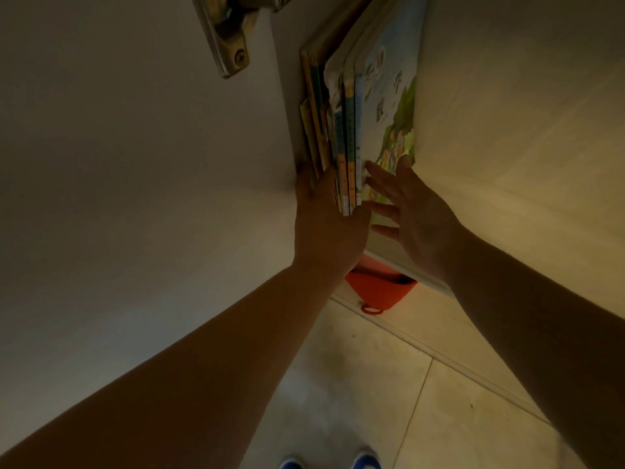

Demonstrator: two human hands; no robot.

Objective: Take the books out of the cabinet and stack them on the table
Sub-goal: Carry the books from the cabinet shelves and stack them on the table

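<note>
Left hand grips the books from their left; right hand spread flat against their right cover.

Both bare forearms reach forward and up from the lower corners of the view, converging near the middle. The left hand is seen from the back, wrist straight, its fingers extended forward; their tips are lost in shadow, so whether they curl cannot be told, though the thumb seems to lie along the right side of the hand. The right hand sits just beside it, apart from it, palm turned leftward, with its fingers spread and nearly straight, the thumb raised at the top.
</note>
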